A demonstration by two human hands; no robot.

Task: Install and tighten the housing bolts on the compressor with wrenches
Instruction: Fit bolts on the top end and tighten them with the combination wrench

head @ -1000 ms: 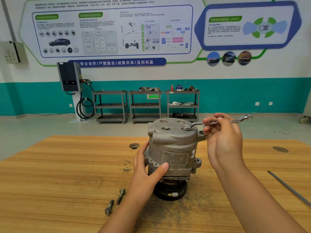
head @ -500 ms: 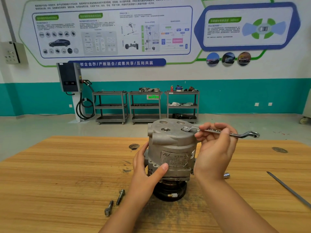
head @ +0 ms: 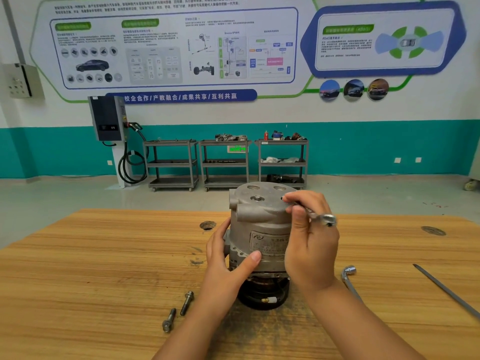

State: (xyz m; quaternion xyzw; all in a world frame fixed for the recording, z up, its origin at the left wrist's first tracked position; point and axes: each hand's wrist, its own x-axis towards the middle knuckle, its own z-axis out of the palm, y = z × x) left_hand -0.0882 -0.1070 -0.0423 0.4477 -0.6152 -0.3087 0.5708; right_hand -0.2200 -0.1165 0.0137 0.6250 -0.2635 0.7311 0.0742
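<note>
A grey metal compressor [head: 255, 219] stands upright on its black pulley end in the middle of the wooden table [head: 104, 268]. My left hand [head: 226, 266] grips its lower left side, thumb across the front. My right hand [head: 310, 245] holds a silver ring wrench [head: 322, 218] at the housing's top right edge; the wrench's inner end is hidden behind my fingers and its free end points toward me and to the right. Two loose bolts [head: 178, 311] lie on the table left of my left forearm.
An L-shaped socket wrench [head: 349, 278] lies on the table right of my right wrist. A long thin metal rod [head: 446, 291] lies further right. Two round holes [head: 207, 225] mark the tabletop. Shelving carts and a charger stand by the far wall.
My right hand has swung the wrench clockwise, from pointing right and away to pointing right and toward me. The compressor and my left hand have stayed put.
</note>
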